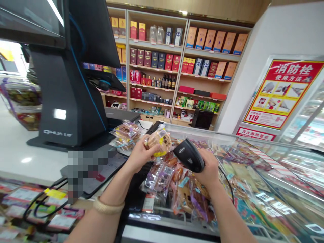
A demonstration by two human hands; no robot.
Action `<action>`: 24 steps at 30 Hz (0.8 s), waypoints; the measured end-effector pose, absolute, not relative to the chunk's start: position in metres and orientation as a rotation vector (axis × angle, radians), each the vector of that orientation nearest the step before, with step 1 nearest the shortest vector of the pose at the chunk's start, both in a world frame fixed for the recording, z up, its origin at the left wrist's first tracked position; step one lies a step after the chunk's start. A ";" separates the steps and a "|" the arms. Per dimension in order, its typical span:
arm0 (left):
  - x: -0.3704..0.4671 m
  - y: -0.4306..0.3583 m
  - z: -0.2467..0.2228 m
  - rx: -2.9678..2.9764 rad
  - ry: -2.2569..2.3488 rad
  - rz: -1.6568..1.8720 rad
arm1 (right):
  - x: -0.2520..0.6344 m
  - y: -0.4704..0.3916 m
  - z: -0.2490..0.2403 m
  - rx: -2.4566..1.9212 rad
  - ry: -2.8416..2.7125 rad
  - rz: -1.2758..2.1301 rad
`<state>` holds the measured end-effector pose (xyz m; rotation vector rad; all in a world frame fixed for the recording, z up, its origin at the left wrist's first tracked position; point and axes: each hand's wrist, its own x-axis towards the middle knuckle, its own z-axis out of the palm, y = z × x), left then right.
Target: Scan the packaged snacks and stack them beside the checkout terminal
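Note:
My left hand (139, 153) is closed on a clear food packet (160, 140) with yellow print and a barcode label on its upper side. Gripped in my right hand (209, 165) is a black barcode scanner (188, 155), its head pointing left toward that packet, a small gap between them. Below both hands lies a heap of plastic-wrapped snack packets (162, 177) on a glass-topped case. A smaller stack of packets (126, 131) sits left of my left hand, by the foot of the checkout machine. The scanner's cable (229, 185) hangs down behind my right wrist.
A dark checkout terminal (65, 84) stands on the white counter (25, 165) at left. A phone (106, 175) and black cables (37, 206) lie near the counter's edge. Shelves of boxed goods (157, 59) line the back wall. A glass display case (253, 168) extends right.

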<state>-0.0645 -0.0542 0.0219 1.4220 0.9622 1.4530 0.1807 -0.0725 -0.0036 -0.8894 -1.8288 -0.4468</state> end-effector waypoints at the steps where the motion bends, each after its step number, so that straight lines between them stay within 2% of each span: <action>1: -0.061 -0.054 0.021 1.423 0.965 1.527 | 0.180 -0.073 -0.003 -0.886 -1.838 -0.441; 15: -0.050 -0.050 0.013 1.742 1.057 1.572 | 0.176 -0.071 -0.003 -0.969 -1.868 -0.401; 20: -0.051 -0.045 0.009 1.538 1.049 1.656 | 0.177 -0.070 -0.005 -0.944 -1.865 -0.446; 24: -0.066 -0.033 0.017 1.119 1.133 1.907 | 0.178 -0.069 -0.007 -0.926 -1.869 -0.444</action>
